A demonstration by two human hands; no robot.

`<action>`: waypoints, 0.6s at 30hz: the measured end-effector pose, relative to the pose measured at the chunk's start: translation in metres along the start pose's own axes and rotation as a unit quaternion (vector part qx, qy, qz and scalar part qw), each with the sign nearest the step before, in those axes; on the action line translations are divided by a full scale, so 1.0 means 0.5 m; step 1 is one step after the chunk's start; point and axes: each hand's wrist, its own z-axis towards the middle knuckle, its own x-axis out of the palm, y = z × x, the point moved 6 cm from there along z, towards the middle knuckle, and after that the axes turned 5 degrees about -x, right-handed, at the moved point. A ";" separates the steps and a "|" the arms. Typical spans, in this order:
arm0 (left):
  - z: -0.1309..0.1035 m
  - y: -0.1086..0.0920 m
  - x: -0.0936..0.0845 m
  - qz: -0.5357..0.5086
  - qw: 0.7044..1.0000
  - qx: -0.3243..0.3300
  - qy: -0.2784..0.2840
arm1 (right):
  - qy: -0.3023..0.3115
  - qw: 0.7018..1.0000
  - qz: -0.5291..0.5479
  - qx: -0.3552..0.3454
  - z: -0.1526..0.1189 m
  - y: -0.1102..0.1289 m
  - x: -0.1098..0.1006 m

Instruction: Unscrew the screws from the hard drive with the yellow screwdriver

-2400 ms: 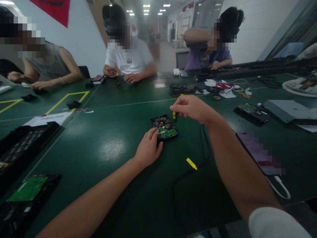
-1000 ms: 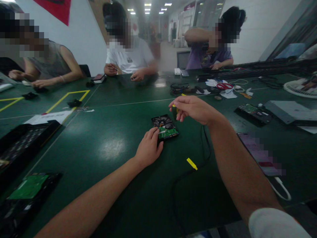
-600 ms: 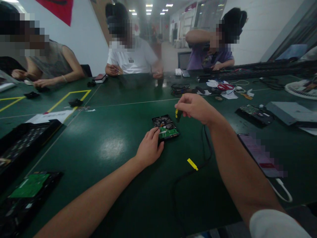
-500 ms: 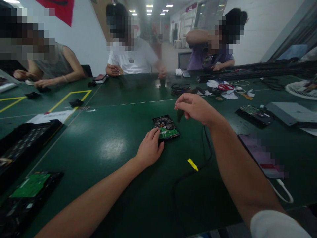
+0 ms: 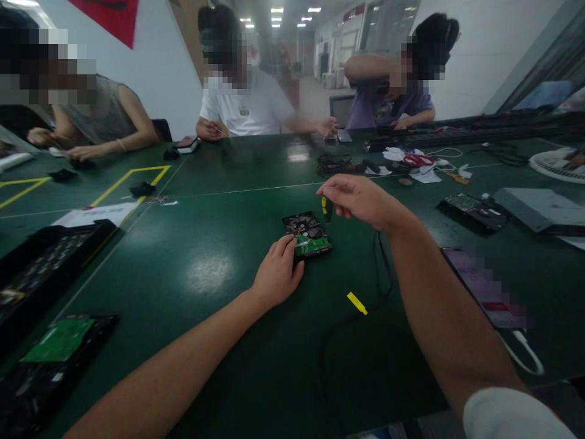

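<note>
A hard drive [image 5: 312,245] lies on the green table with its circuit board facing up. My left hand [image 5: 276,271] holds it by the left side, fingers over the board's edge and thumb at the near side. In my right hand [image 5: 351,194] is a screwdriver [image 5: 326,209] with a dark handle and yellow marks, pinched near its top. The shaft points down, its tip at the drive's right edge; whether it sits in a screw I cannot tell.
A yellow tag [image 5: 357,303] and a dark cable [image 5: 336,326] lie near me. Another hard drive [image 5: 473,212], a grey metal box [image 5: 530,207] and a phone [image 5: 484,289] are at right. At left are another drive [image 5: 59,341] and a black tray [image 5: 98,235]. Co-workers sit opposite.
The screwdriver has turned more upright, and its yellow marks now show. My left hand and the drive have stayed put. The middle co-worker's hand has moved to the right across the far table edge.
</note>
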 end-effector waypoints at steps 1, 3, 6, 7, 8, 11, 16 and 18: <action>0.000 0.000 0.000 0.000 1.000 0.000 -0.001 | -0.005 1.000 -0.007 -0.002 -0.001 0.002 -0.002; 0.000 0.000 -0.001 -0.004 1.000 0.002 -0.004 | -0.023 1.000 -0.016 0.004 -0.002 0.004 -0.006; 0.000 0.001 0.000 -0.006 1.000 0.007 -0.008 | -0.044 0.998 -0.032 0.024 -0.004 0.006 -0.011; -0.001 0.002 0.000 -0.005 1.000 0.008 -0.008 | -0.046 0.998 -0.033 0.023 -0.004 0.007 -0.011; -0.001 0.003 0.001 -0.003 1.000 0.008 -0.008 | -0.043 0.998 -0.031 0.018 -0.004 0.010 -0.011; -0.001 0.004 0.002 -0.003 1.000 0.006 -0.006 | -0.026 1.000 -0.011 -0.004 -0.004 0.015 -0.006; -0.001 0.004 0.002 -0.004 1.000 0.002 -0.009 | 0.027 0.999 0.046 0.004 -0.004 0.011 0.009; -0.001 0.004 0.002 -0.006 1.000 0.001 -0.008 | 0.035 0.996 0.081 0.025 -0.004 0.007 0.013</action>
